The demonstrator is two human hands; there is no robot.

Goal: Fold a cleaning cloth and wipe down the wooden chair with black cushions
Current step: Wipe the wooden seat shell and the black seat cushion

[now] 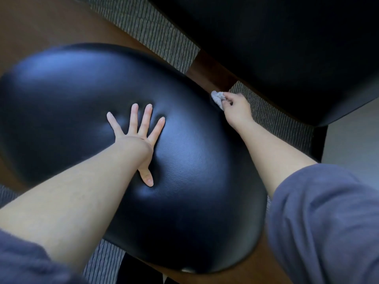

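Straight below the camera, a rounded black cushion (82,89), glossy and catching soft bluish light over most of the view. Pressing flat on its middle with the left hand (137,138): fingers straight and spread apart, thumb out toward the near side, padding dimpled under the fingertips and under the thumb. Nothing held in that hand. Gripping a small pale cloth (217,98) with the right hand (235,109), fingers curled round it and bunching it into a wad, knuckles turned up. Cloth against the far right edge of the rounded cushion, just beside a dark brown wooden bar (211,70) of the frame; whether touching the wood or only the cushion, cannot tell. Beyond the bar, a second black cushion (287,48), duller and in shadow, taking up the upper right corner. Between and around the two cushions, striped grey carpet (153,31), with more brown wood (41,23) at upper left and along the bottom edge. Both forearms bare, grey-blue sleeves (328,222) bunched near the elbows at the lower corners. Pale floor (352,136) at far right, beside the corner of the second cushion.
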